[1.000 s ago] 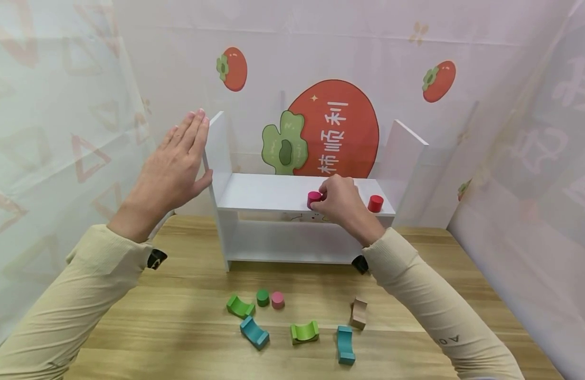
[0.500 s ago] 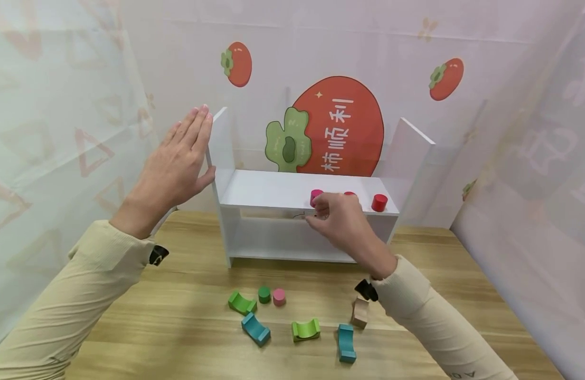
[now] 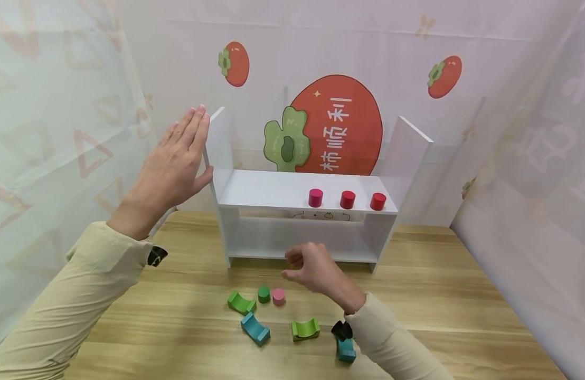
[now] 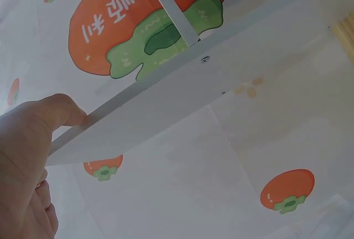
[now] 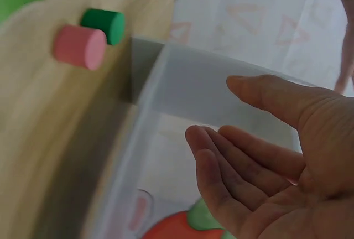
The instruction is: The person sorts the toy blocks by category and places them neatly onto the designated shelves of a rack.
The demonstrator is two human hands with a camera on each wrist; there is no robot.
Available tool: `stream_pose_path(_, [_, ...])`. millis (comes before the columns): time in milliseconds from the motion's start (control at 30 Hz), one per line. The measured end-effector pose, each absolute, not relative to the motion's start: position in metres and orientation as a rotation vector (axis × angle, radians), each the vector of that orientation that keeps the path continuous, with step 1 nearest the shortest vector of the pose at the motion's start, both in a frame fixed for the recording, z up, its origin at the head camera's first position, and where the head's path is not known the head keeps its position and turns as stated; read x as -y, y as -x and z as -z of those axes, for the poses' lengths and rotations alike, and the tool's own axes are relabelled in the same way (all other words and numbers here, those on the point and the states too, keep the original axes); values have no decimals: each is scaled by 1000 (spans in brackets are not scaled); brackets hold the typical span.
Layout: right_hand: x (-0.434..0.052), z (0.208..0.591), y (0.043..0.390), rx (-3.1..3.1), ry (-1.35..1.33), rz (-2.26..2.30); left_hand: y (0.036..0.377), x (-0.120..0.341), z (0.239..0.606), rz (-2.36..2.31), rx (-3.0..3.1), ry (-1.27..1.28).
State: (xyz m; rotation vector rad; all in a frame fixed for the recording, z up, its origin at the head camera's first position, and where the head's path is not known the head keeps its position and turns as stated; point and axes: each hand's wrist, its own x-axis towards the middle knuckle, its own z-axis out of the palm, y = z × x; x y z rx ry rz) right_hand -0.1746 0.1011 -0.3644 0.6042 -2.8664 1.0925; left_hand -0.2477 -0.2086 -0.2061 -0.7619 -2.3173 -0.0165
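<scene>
Seen from the head camera, a person's left hand (image 3: 171, 163) is at the left, its fingers straight and side by side against the left side panel (image 3: 219, 153) of a white shelf unit (image 3: 264, 189); in the left wrist view the thumb touches the panel's narrow edge. The unit stands on a wood-grain table (image 3: 444, 301), before a pale backdrop (image 3: 178, 31) printed with orange-red fruit. In front of it lie a green block (image 3: 242, 303) with a scooped-out top, a similar blue block (image 3: 255, 329) just beside it, then a dark green cylinder (image 3: 264, 294) and a pink cylinder (image 3: 279, 296) close together. Further right is a lime-green scooped block (image 3: 305, 330). Above and slightly right of that block in the head view, the right hand (image 3: 316, 272) holds nothing: its fingers curve loosely, with a wide gap to the thumb. Higher up, along the front of the unit's upper shelf board, three cylinders stand upright and apart: a magenta cylinder (image 3: 315, 198), a red cylinder (image 3: 347, 199), and a second red cylinder (image 3: 378, 201) near the right side panel (image 3: 403, 163). Below them on the table, a second blue block (image 3: 346, 350) is partly hidden by a black fitting (image 3: 342, 330) at the right cuff.
</scene>
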Motion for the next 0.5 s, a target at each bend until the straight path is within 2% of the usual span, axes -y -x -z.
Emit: stream_pose_path(500, [-95,436,178,3027,-603,-1176,250,207,207,15,2303,756])
